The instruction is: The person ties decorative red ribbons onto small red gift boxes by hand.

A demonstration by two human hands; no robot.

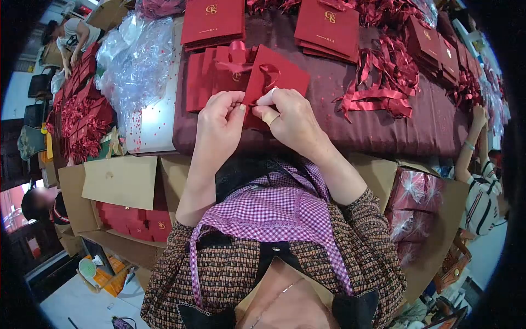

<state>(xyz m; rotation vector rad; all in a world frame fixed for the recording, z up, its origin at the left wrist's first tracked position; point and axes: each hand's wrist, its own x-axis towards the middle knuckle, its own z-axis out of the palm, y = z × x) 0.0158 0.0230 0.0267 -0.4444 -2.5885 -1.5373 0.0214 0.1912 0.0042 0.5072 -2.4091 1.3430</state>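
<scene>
Both hands meet over the near edge of a red paper gift bag (293, 74) lying tilted in front of me. A red satin ribbon (269, 71) loops across the bag and runs down to my fingers. My left hand (219, 118) pinches the ribbon between thumb and forefinger at the bag's left edge. My right hand (293, 118), with light tape on its fingers, grips the ribbon just beside it. The short stretch between the fingertips is mostly hidden. Under and left of this bag are more red bags (203, 79) with gold lettering.
Stacked red bags (212, 22) and another stack (327, 33) stand farther back. Loose ribbons (381, 82) lie to the right on the dark cloth (433, 129). Crumpled clear plastic (134, 66) is at left. Open cartons (76, 192) flank me; other people work at both sides.
</scene>
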